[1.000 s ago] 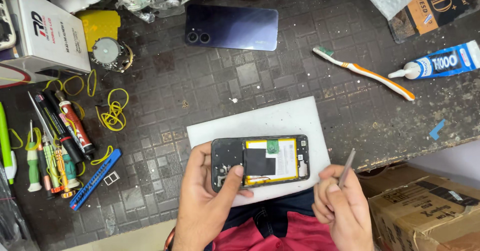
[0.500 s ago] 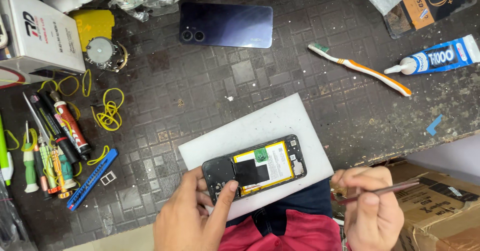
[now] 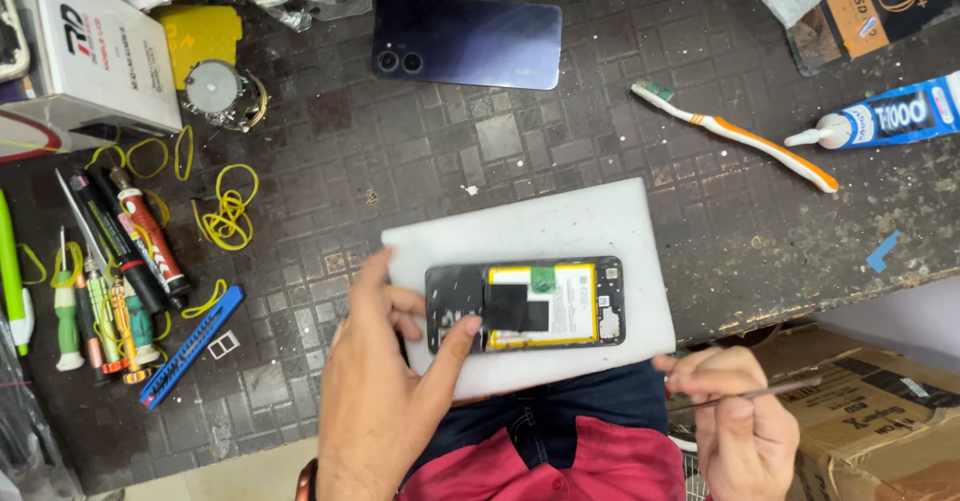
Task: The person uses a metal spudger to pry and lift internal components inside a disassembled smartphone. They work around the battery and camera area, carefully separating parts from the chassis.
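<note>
Both forearms run off the bottom edge, and the right hand (image 3: 745,426) is cut at the wrist, so only its knuckles and curled fingers show. What the thin metal tool (image 3: 760,393) ends in is hard to make out; its tip blurs against the cardboard box (image 3: 880,411) at the lower right. The right fingers are closed around that tool, pinching it near its inner end, clear of the phone. The left hand (image 3: 385,401) lies spread, fingers loosely open, with the thumb tip pressed on the dark left end of the opened phone (image 3: 525,304) and the other fingers resting along its left edge and on the white pad (image 3: 560,226) beneath. The phone lies flat on the pad, back removed, yellow-bordered battery showing (a small green tab sits at its top edge). The pad sits at the near edge of the dark mat (image 3: 420,141). Farther back lies the dark blue back cover (image 3: 468,41); a toothbrush (image 3: 735,133) and a glue tube (image 3: 880,116) lie to the right, well apart from the hands, and screwdrivers (image 3: 110,261) cluster at the left.
</note>
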